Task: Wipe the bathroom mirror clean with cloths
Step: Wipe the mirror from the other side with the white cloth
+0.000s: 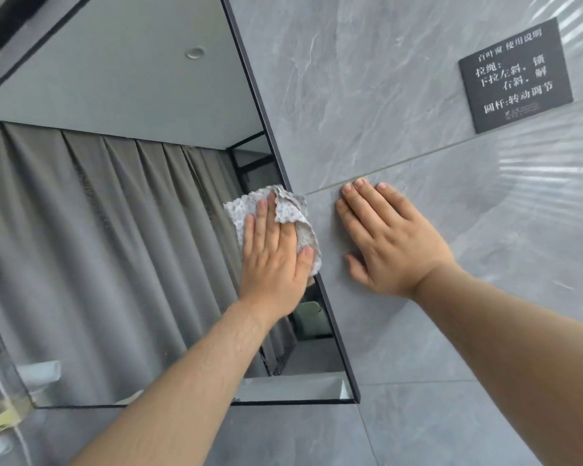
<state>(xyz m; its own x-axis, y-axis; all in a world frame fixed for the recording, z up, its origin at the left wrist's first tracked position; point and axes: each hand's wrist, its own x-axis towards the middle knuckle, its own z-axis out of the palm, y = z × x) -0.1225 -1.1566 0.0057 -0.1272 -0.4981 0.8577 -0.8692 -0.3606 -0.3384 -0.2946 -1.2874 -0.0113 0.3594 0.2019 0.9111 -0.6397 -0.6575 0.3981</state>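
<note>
A large mirror [115, 230] with a thin dark frame fills the left of the view and reflects a grey curtain and ceiling. My left hand [273, 260] lies flat with straight fingers on a crumpled, speckled grey-white cloth [290, 210], pressing it against the mirror's right edge. Part of the cloth folds over my fingers and laps onto the frame. My right hand [391, 240] rests flat and empty on the grey marble-look wall tile [367, 95] just right of the mirror.
A black sign [515, 75] with white lettering hangs on the wall at the upper right. A white cable [0, 381] and pale fittings show blurred at the lower left, beside the mirror's bottom corner.
</note>
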